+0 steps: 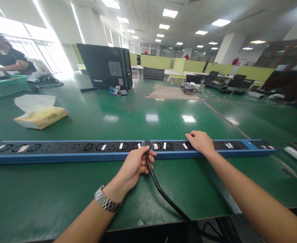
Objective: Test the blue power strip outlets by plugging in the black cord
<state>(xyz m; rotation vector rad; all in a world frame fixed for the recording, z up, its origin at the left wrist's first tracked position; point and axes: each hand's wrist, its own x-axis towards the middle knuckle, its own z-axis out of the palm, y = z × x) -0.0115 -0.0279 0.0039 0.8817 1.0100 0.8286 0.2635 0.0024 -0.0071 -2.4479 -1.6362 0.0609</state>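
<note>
Nearest, the left hand (135, 165) pinches a black plug (147, 145) seated in the long blue-and-black power strip (62, 152) lying along the glossy green table's (163, 189) near edge; its black cable (163, 195) drops over that edge. Right hand (200, 141) rests flat, fingers spread, on the strip. Office room, ceiling lights (170, 13).

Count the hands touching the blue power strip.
2: the left hand holds the black plug at the blue power strip's middle; the right hand rests flat further right.
</note>
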